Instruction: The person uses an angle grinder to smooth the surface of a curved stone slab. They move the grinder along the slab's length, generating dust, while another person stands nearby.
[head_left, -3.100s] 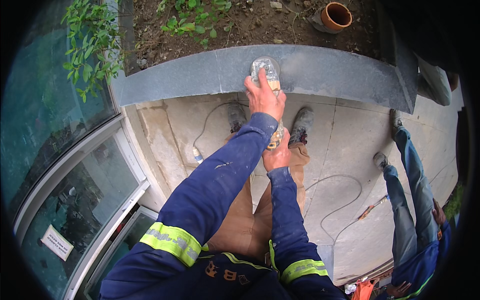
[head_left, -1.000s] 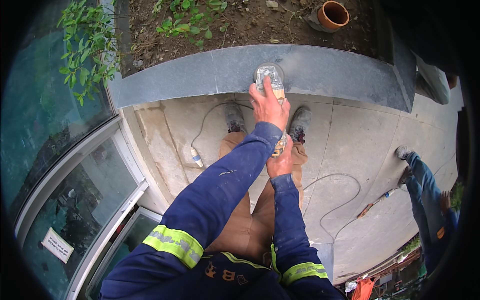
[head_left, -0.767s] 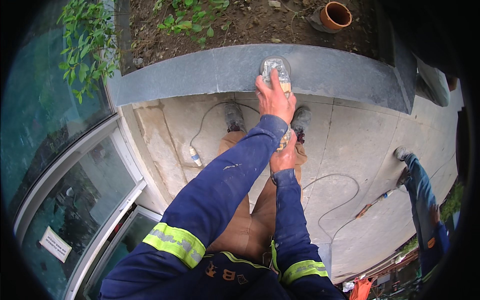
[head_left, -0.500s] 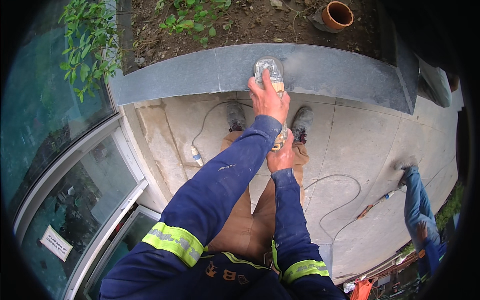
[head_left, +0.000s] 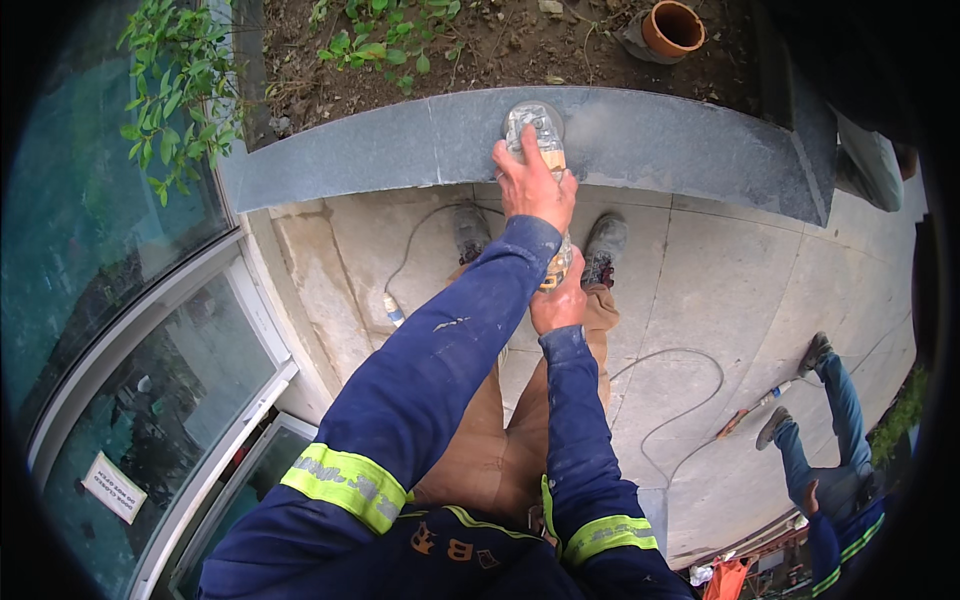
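Note:
Dusty and pale, an angle grinder (head_left: 549,158) rests its round disc on the grey stone slab (head_left: 340,164) that caps the planter wall. My left hand (head_left: 536,190) is closed over the front of its body, with a finger stretched toward the head. Behind it, nearer to me, my right hand (head_left: 559,304) wraps round the rear handle. White dust lies on the slab to the right of the disc. Most of the grinder's middle is hidden under my left hand and sleeve.
A cable with a blue-and-white connector (head_left: 394,310) lies on the paving. To the right are a looping cable (head_left: 690,352) and another connector. A co-worker (head_left: 835,440) stands at the far right. Beyond the slab are soil and a clay pot (head_left: 672,31); glass doors (head_left: 150,390) flank the left.
The grinder and both my hands have shifted slightly left along the slab. At the far right, the co-worker has moved, and both their legs now show.

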